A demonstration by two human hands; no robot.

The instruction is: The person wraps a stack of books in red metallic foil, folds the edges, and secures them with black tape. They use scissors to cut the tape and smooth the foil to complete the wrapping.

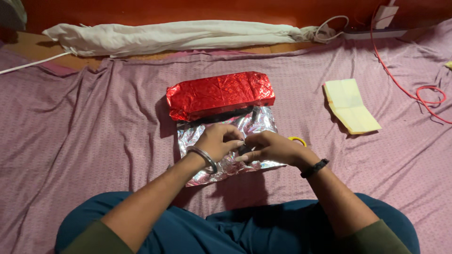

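So the person is sitting on a bed covered with a mauve dotted bedsheet (94,141), legs in dark teal trousers at the bottom of the frame. Dead centre there's a box wrapped in shiny red crinkled foil paper (220,94), lying flat with its long side running left to right. The loose flap of that wrapping, a silver-backed sheet of foil (256,123), spreads out from under the box toward the person, and both hands are resting over it.

The left hand (215,141), with a metal bangle (203,159) on the wrist, is curled with its fingertips pressed together, pinching something small right at the middle of the frame. The right hand (270,146), with a black band (314,168) on the wrist, meets it there, fingers bent and closed in on the same spot, so the two hands are touching. What exactly they're pinching is too small and hidden to tell. Just behind the right hand a bit of a yellow ring-shaped roll (298,139) peeks out, lying on the sheet beside the foil edge.

Off to the right of the frame sits a folded pale yellow paper pad (351,106), well apart from the box. A red cable (414,89) loops down the far right side. Along the top runs a rolled-up white cloth (179,36) against a reddish-brown wooden edge.
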